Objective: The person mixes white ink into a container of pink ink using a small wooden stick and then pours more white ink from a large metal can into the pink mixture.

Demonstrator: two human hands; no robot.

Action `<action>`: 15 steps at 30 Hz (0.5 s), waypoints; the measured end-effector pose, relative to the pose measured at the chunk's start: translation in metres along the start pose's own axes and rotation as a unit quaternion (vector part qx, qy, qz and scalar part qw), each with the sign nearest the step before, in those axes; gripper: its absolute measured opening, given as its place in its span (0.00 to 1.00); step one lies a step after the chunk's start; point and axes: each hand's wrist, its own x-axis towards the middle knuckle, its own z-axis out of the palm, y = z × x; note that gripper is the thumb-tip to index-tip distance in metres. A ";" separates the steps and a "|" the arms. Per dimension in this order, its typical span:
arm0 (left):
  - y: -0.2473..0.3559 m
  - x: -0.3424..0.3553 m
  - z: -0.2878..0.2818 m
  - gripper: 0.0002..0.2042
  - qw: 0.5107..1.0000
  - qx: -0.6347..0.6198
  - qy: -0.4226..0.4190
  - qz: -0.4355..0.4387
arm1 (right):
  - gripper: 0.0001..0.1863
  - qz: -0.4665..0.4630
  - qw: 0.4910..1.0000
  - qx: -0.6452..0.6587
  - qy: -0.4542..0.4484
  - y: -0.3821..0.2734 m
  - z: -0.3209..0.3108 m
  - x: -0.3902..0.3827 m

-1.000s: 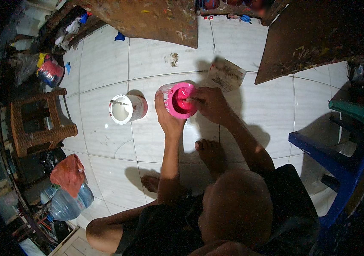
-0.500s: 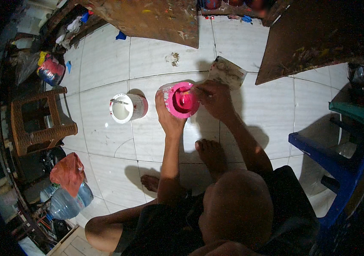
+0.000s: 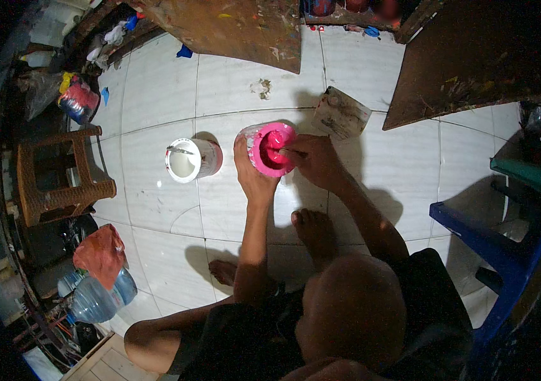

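A tub (image 3: pixel 257 151) with a pink-smeared rim and wet pink paint (image 3: pixel 277 138) inside sits on the tiled floor in front of me. My left hand (image 3: pixel 254 178) is wrapped around its near left side. My right hand (image 3: pixel 315 162) is at the tub's right rim, fingers closed and tips over the opening. Whatever they hold there is hidden by the fingers and paint. To the left stands a white tub (image 3: pixel 211 159) of white paint, with a thin flat stick or blade (image 3: pixel 180 150) lying across its mouth.
A grimy flat piece (image 3: pixel 341 114) lies beyond my right hand. Paint-stained boards (image 3: pixel 245 32) lean at the far side. On the left are a brown stool (image 3: pixel 67 174), a red bag (image 3: pixel 100 254) and water bottles (image 3: pixel 96 298). A blue plastic stool or chair (image 3: pixel 492 247) stands right.
My right hand has moved slightly left and down, its fingertips now farther over the tub's opening. The left hand keeps its hold, and the view has shifted a little.
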 end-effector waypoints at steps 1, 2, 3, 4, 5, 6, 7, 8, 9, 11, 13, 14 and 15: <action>-0.001 -0.003 -0.001 0.49 1.000 0.006 0.002 0.003 | 0.08 0.003 0.999 0.037 -0.013 -0.001 0.002 -0.003; -0.003 -0.005 -0.002 0.49 1.000 -0.003 0.000 -0.003 | 0.10 -0.009 1.000 -0.001 -0.002 0.001 0.003 -0.002; -0.002 -0.003 -0.001 0.49 1.000 -0.018 0.000 -0.006 | 0.12 -0.023 0.999 -0.044 0.013 0.002 0.001 0.002; -0.001 -0.001 -0.001 0.49 0.999 -0.032 -0.001 -0.008 | 0.14 -0.037 0.995 -0.086 0.028 0.003 -0.001 0.005; 0.000 0.000 0.001 0.50 0.999 -0.031 0.002 -0.020 | 0.14 -0.036 0.997 -0.068 -0.010 0.002 -0.001 0.004; -0.001 0.000 0.002 0.51 0.999 -0.029 0.005 -0.032 | 0.14 -0.036 0.997 -0.046 -0.049 -0.001 -0.001 0.004; -0.002 0.000 0.002 0.52 0.999 -0.026 0.009 -0.044 | 0.14 -0.036 0.995 -0.025 -0.088 -0.003 0.000 0.004; -0.004 -0.001 0.001 0.51 0.999 -0.020 0.008 -0.030 | 0.15 -0.026 0.998 -0.019 -0.054 -0.003 0.002 0.006; -0.003 0.000 0.001 0.51 1.000 -0.017 0.006 -0.013 | 0.15 -0.016 1.000 -0.016 -0.019 -0.002 0.000 0.008; 0.001 0.001 0.001 0.50 1.000 0.007 -0.001 0.009 | 0.16 -0.006 1.000 -0.004 -0.006 -0.001 -0.003 0.008; -0.002 0.001 -0.001 0.48 0.998 0.057 -0.010 0.015 | 0.16 -0.009 0.998 0.018 -0.060 -0.009 -0.001 0.005; -0.003 0.001 0.000 0.46 1.000 0.030 0.004 0.006 | 0.16 -0.016 0.999 0.008 -0.033 -0.005 0.000 0.008; 0.000 0.001 0.000 0.45 1.000 0.000 0.015 -0.003 | 0.16 -0.020 1.000 -0.004 -0.005 0.000 -0.002 0.013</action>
